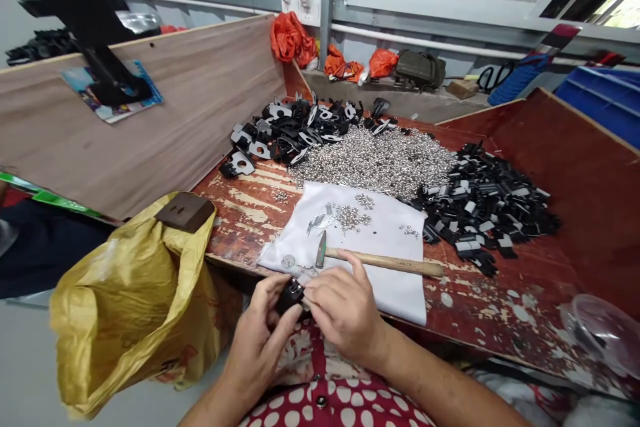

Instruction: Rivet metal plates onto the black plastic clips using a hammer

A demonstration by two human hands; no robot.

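My left hand is closed around a small black part, held just off the table's front edge. Against the upper right of that part, the fingers of my right hand are pinched together; whatever lies between their tips is hidden. Just beyond my hands a hammer with a wooden handle rests on a white cloth. Small metal strips and a little group of shiny metal beads lie on the cloth behind the hammer.
Behind the cloth rises a large heap of metal beads. Black-and-grey parts are piled at the back left, smaller black pieces at right. A yellow bag hangs open at left. A clear plastic tub sits near the right edge.
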